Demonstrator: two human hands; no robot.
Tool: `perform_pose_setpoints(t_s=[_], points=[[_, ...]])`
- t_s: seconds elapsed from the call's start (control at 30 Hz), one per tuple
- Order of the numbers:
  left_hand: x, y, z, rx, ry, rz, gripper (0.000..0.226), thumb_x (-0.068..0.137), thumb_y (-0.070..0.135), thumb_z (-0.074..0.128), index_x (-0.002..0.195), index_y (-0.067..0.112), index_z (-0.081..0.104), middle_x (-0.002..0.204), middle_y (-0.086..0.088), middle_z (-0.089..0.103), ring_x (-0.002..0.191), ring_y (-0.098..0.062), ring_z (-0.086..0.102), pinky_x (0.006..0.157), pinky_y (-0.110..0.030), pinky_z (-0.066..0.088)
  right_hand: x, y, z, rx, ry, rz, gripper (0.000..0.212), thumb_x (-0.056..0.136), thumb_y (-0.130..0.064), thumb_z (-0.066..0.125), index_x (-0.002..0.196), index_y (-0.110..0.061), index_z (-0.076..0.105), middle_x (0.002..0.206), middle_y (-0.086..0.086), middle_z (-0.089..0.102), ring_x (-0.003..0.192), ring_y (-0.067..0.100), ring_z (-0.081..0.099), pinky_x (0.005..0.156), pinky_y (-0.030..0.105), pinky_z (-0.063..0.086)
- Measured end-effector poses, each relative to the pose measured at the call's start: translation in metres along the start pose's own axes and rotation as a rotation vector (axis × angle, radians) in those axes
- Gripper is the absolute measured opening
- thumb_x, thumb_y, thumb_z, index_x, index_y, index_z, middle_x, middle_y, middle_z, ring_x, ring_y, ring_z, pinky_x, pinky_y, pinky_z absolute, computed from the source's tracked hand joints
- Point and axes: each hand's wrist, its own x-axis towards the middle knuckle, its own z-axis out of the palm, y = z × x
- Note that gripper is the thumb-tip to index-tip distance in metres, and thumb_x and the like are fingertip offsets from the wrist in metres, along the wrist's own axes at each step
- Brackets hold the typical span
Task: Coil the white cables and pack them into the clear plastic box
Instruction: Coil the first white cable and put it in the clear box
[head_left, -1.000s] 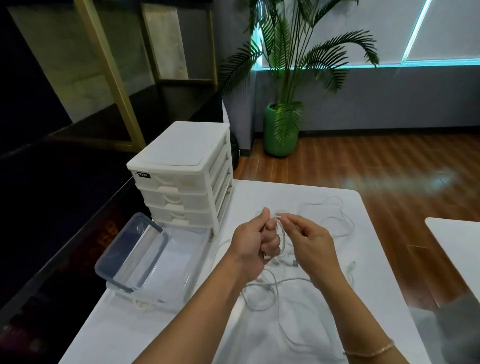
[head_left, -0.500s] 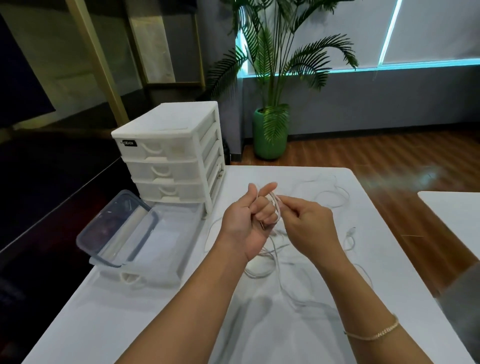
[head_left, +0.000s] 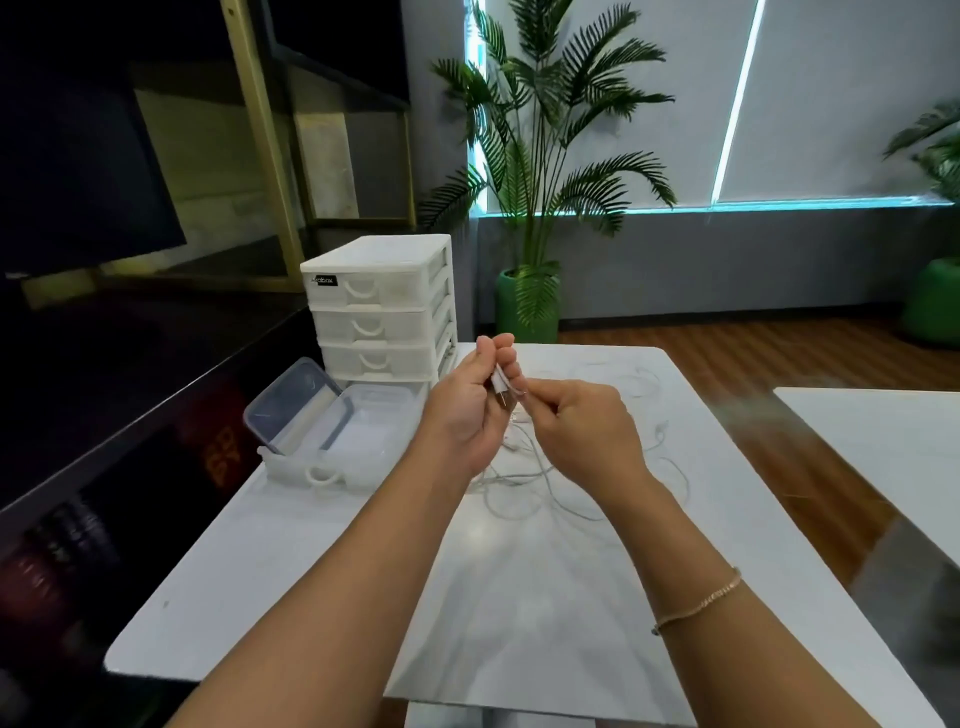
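Left hand (head_left: 470, 410) grips a white cable (head_left: 501, 385); right hand (head_left: 582, 428) pinches it just beside; clear plastic box (head_left: 363, 441) left of both.

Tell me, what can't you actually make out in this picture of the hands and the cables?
All in the head view:
- How many turns of white cable are wound: left hand and right hand cover the coil.
- How many separate cables lie on the table: the thin loops tangle and blur.
- What the drawer unit holds: fronts too cloudy.
- Clear plastic box contents: glare hides them.
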Motion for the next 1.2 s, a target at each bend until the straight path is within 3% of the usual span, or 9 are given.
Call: perform_pose_setpoints(t_s=[0.17, 0.27, 0.43, 0.67, 0.77, 0.87, 0.97, 1.07, 1.2], points=[[-0.017, 0.006, 0.005, 0.033, 0.043, 0.028, 0.025, 0.099, 0.021, 0.041, 0.088, 0.005, 0.058, 0.059, 0.001, 0.069, 0.053, -0.004, 0.064, 0.047, -0.014, 0.05, -0.01, -0.009, -0.008, -0.118, -0.042, -0.026, 0.031, 0.096, -0.031, 0.045, 0.121, -0.026, 0.061, 0.115, 0.0, 0.067, 0.102, 0.021, 0.059, 0.081, 0.032, 0.048], [-0.018, 0.006, 0.005, 0.048, 0.051, 0.031, 0.026, 0.098, 0.02, 0.042, 0.087, 0.003, 0.057, 0.061, -0.002, 0.07, 0.052, -0.005, 0.064, 0.046, -0.013, 0.049, -0.01, -0.009, -0.007, -0.183, -0.078, -0.036, 0.032, 0.096, -0.032, 0.044, 0.124, -0.025, 0.06, 0.12, 0.001, 0.065, 0.105, 0.021, 0.059, 0.085, 0.031, 0.047], [-0.003, 0.0, 0.0, 0.267, 0.074, 0.087, 0.028, 0.098, 0.023, 0.043, 0.089, 0.005, 0.062, 0.08, -0.004, 0.069, 0.062, -0.006, 0.064, 0.057, -0.015, 0.052, -0.002, -0.001, 0.002, -0.291, -0.128, -0.056, 0.029, 0.095, -0.034, 0.046, 0.115, -0.025, 0.065, 0.107, 0.001, 0.069, 0.09, 0.02, 0.061, 0.08, 0.033, 0.053], [0.04, -0.008, -0.015, 0.51, 0.041, 0.171, 0.019, 0.098, 0.019, 0.044, 0.09, 0.012, 0.06, 0.083, -0.004, 0.065, 0.073, -0.014, 0.059, 0.07, -0.022, 0.049, 0.03, 0.017, 0.013, -0.271, -0.145, -0.091, 0.027, 0.093, -0.035, 0.049, 0.101, -0.02, 0.07, 0.095, -0.001, 0.07, 0.079, 0.016, 0.06, 0.072, 0.03, 0.052], [0.055, -0.01, -0.023, 0.548, -0.009, 0.177, 0.02, 0.099, 0.018, 0.039, 0.092, 0.014, 0.058, 0.085, -0.005, 0.064, 0.076, -0.015, 0.057, 0.074, -0.024, 0.049, 0.041, 0.024, 0.02, -0.195, -0.188, -0.109, 0.028, 0.094, -0.033, 0.048, 0.097, -0.015, 0.07, 0.091, 0.002, 0.069, 0.078, 0.017, 0.058, 0.075, 0.035, 0.052], [0.063, -0.013, -0.03, 0.623, -0.074, 0.184, 0.024, 0.101, 0.018, 0.034, 0.097, 0.016, 0.058, 0.084, -0.001, 0.065, 0.075, -0.011, 0.059, 0.071, -0.019, 0.05, 0.046, 0.03, 0.027, -0.124, -0.172, -0.147, 0.025, 0.094, -0.029, 0.049, 0.096, -0.013, 0.069, 0.091, 0.004, 0.069, 0.078, 0.018, 0.058, 0.074, 0.037, 0.051], [0.066, -0.023, -0.039, 0.8, -0.151, 0.208, 0.026, 0.101, 0.022, 0.035, 0.105, 0.017, 0.06, 0.08, 0.007, 0.065, 0.075, -0.002, 0.062, 0.071, -0.011, 0.05, 0.048, 0.038, 0.037, -0.033, -0.051, -0.219, 0.018, 0.09, -0.024, 0.057, 0.097, -0.014, 0.071, 0.083, 0.001, 0.068, 0.072, 0.017, 0.057, 0.065, 0.028, 0.047], [0.068, -0.031, -0.047, 0.844, -0.187, 0.214, 0.031, 0.101, 0.021, 0.036, 0.09, 0.025, 0.065, 0.078, 0.009, 0.067, 0.083, -0.01, 0.062, 0.082, -0.022, 0.05, 0.047, 0.046, 0.047, 0.018, 0.078, -0.246, 0.009, 0.083, -0.02, 0.065, 0.083, -0.014, 0.073, 0.07, -0.002, 0.064, 0.062, 0.01, 0.049, 0.057, 0.022, 0.037], [0.064, -0.035, -0.053, 0.823, -0.218, 0.203, 0.049, 0.1, 0.016, 0.031, 0.057, 0.023, 0.053, 0.054, 0.013, 0.051, 0.058, -0.004, 0.046, 0.061, -0.018, 0.039, 0.041, 0.052, 0.059, 0.143, 0.166, -0.205, 0.005, 0.079, -0.019, 0.069, 0.075, -0.02, 0.071, 0.073, -0.005, 0.07, 0.06, 0.003, 0.053, 0.059, 0.025, 0.047]])
